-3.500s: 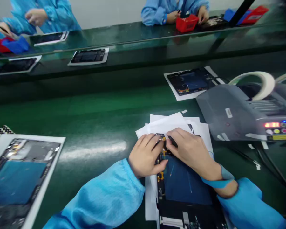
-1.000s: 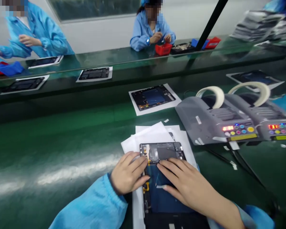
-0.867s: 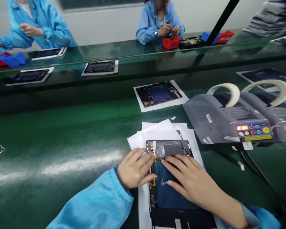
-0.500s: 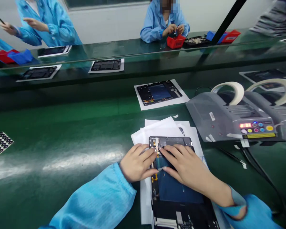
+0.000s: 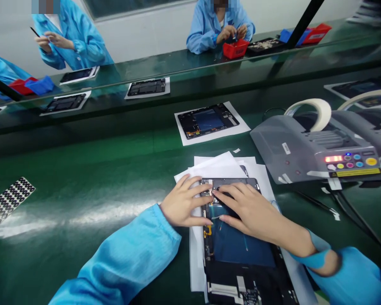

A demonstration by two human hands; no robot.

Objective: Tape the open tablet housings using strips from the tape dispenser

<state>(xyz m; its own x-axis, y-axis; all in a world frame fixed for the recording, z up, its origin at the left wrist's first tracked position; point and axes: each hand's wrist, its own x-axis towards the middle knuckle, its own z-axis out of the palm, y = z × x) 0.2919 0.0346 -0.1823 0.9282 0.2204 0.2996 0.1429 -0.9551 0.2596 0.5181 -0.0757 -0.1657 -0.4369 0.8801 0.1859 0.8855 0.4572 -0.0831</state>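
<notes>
An opened tablet [image 5: 241,258] lies lengthwise before me on white paper sheets [image 5: 197,267], its inner parts and a blue panel facing up. My left hand [image 5: 186,203] rests at its upper left edge, fingers spread, fingertips over the white tape and small parts in that corner. From the right, my right hand [image 5: 250,207] reaches across the upper part with fingers stretched out. Its index fingertip touches the area by the white tape [image 5: 210,186]. Between the two thumbs a small pale strip shows on the panel; neither thumb clearly grips it.
Grey tape dispensers [image 5: 320,148] with cream tape rolls stand at right, cables and black tweezers [image 5: 317,203] below. Another open tablet [image 5: 206,120] lies on paper ahead. A sticker sheet [image 5: 12,199] is at left. Two co-workers [image 5: 222,29] sit or stand beyond the raised shelf.
My left fingers have spread apart and lifted away from the tape area. My right hand stays nearly in place. The view has shifted slightly, and the far-left co-worker's hands have come together.
</notes>
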